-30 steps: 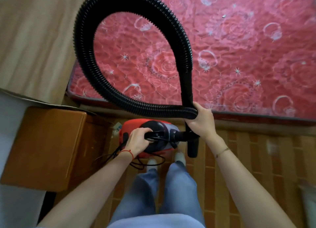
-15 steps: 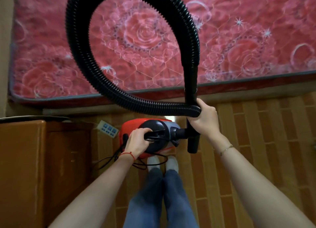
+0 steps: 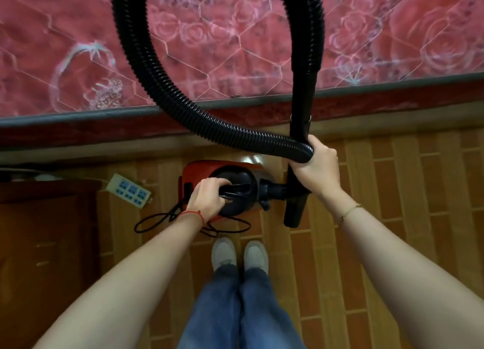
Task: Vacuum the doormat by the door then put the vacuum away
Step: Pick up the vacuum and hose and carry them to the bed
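Observation:
A small red and black vacuum cleaner [image 3: 199, 170] hangs or sits just above the floor in front of my feet. My left hand [image 3: 208, 198] is closed around its black top handle. Its ribbed black hose [image 3: 146, 68] loops up in a big arc over the mattress and comes back down. My right hand [image 3: 315, 165] grips the hose end together with the rigid black nozzle tube [image 3: 294, 209], which points down at the floor. A black power cord [image 3: 154, 220] trails in loops under the vacuum. No doormat is in view.
A red quilted mattress [image 3: 235, 47] fills the far side, its edge right behind the vacuum. A brown wooden cabinet [image 3: 47, 244] stands at my left. A white power strip [image 3: 128, 190] lies on the tiled floor [image 3: 392, 191] between cabinet and vacuum.
The view has tilted down and shifted along the mattress, so my shoes now show. Both hands keep their grips; the vacuum sits lower and nearer the bed edge.

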